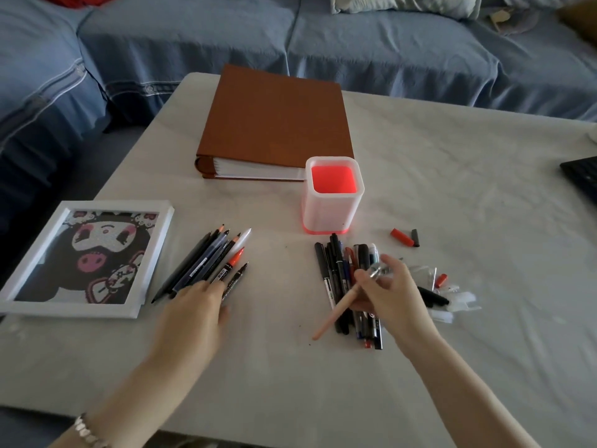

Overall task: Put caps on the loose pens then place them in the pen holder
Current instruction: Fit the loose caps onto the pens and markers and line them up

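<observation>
A white pen holder (329,208) with a red inside stands mid-table and holds nothing I can see. Several uncapped pens (210,263) lie fanned out on the left, and my left hand (193,313) rests flat on their near ends. A pile of capped pens (339,273) lies below the holder. My right hand (391,292) hovers over that pile, gripping a pink pen (336,313) with a clear shiny top, its slim end pointing toward me. Loose caps (442,292), clear, black and red, lie to the right of the pile. A red cap and a black cap (405,238) lie apart near the holder.
A brown binder (274,124) lies behind the holder. A white-framed cartoon picture (84,257) sits at the left table edge. A dark keyboard corner (581,176) shows at the right edge. A blue sofa (387,50) runs behind the cloth-covered table.
</observation>
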